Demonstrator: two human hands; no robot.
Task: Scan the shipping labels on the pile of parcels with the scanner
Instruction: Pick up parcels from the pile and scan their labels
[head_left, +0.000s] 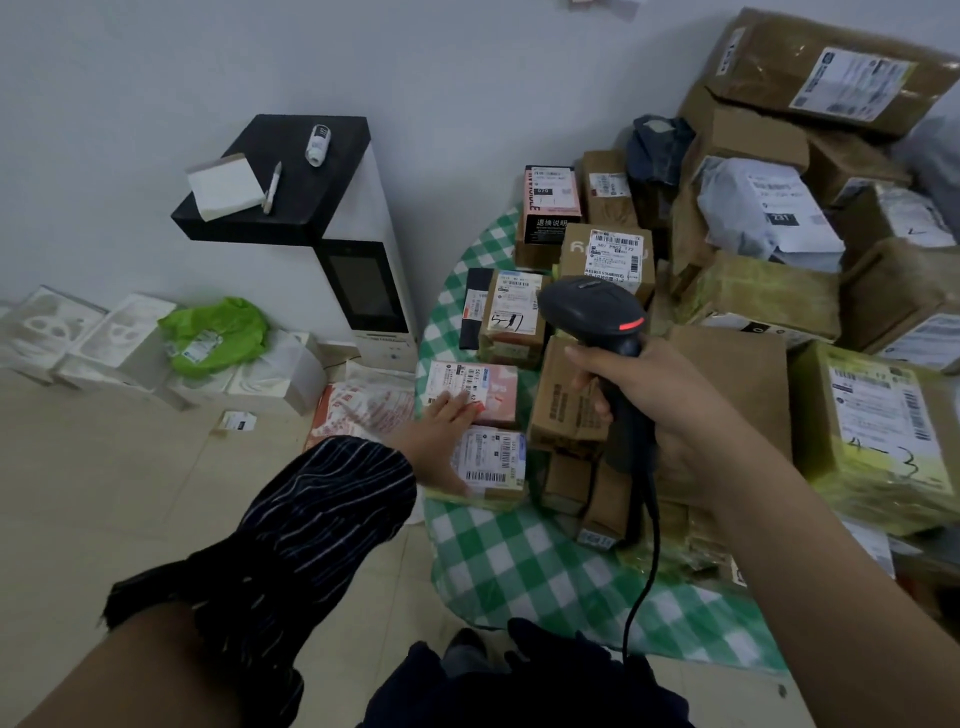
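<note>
Head view: the right hand (654, 395) is closed round the handle of the black scanner (597, 312), held above the small boxes, its red light showing. The left hand (447, 421) lies flat, fingers straight, on the pink parcel (493, 387). The pile of parcels (753, 291) sits on the green-checked table (519, 561).

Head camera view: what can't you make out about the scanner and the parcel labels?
- Head view: scanner window faces away, so its target label is unclear.
- Head view: left hand covers part of the pink parcel label.
- Head view: top brown parcel is blurred, cut off by the right edge.
</note>
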